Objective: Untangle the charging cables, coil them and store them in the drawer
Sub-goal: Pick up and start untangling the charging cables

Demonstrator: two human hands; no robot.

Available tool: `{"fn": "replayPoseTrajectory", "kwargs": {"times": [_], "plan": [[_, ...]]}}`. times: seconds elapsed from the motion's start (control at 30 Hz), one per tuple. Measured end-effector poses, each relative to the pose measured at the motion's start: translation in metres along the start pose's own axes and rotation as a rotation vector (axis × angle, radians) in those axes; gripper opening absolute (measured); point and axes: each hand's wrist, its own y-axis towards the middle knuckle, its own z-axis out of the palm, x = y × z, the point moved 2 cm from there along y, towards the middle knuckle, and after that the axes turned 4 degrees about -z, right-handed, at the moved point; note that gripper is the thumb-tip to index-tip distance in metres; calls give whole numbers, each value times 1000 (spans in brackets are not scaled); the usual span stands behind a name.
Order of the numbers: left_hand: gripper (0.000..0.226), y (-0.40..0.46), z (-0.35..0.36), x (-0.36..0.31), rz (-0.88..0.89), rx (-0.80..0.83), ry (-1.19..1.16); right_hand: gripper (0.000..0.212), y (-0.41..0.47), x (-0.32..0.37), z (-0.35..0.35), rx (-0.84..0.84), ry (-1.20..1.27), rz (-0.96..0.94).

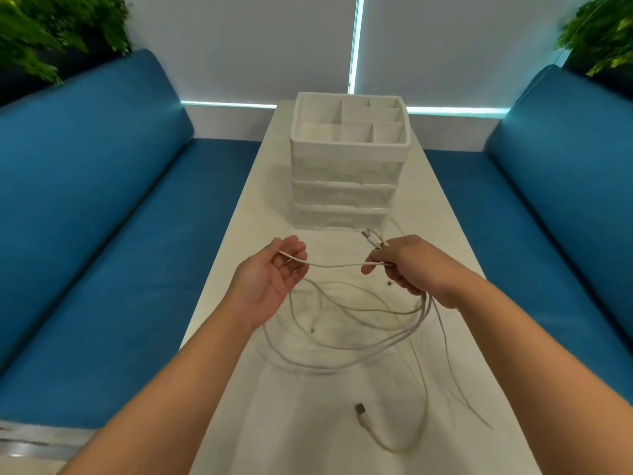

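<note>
White charging cables [346, 323] hang tangled in loose loops above the white table [308, 423]. My right hand [409, 265] is shut on a bunch of them, with several plug ends sticking up past my fingers. A single strand stretches from there to my left hand [274, 272], which lies palm up with the cable end resting across its loosely curled fingers. One USB plug [359, 410] lies on the table near me. The white drawer unit [346, 176] stands just beyond my hands, its three clear drawers closed and its compartment tray on top.
Blue sofa benches [102, 234] run along both sides of the narrow table. Green plants [44, 32] stand in the back corners. A wall with blinds closes the far end behind the drawer unit.
</note>
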Motion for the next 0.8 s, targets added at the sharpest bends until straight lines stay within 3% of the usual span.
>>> {"fn": "replayPoseTrajectory", "kwargs": {"times": [0.13,0.3,0.5,0.67,0.8], "plan": [[28,-12,17,8,-38,107,153,24,1,-10,-9,-24,7,7],[20,-28,39,42,-84,268,696,33,7,-14,9,138,118,39],[20,-31,45,78,-102,436,1040,35,20,-13,29,88,165,64],[31,-26,49,91,-96,400,1127,31,24,-11,37,95,258,97],[39,-20,46,82,-87,338,1079,29,20,-9,38,125,143,64]]}}
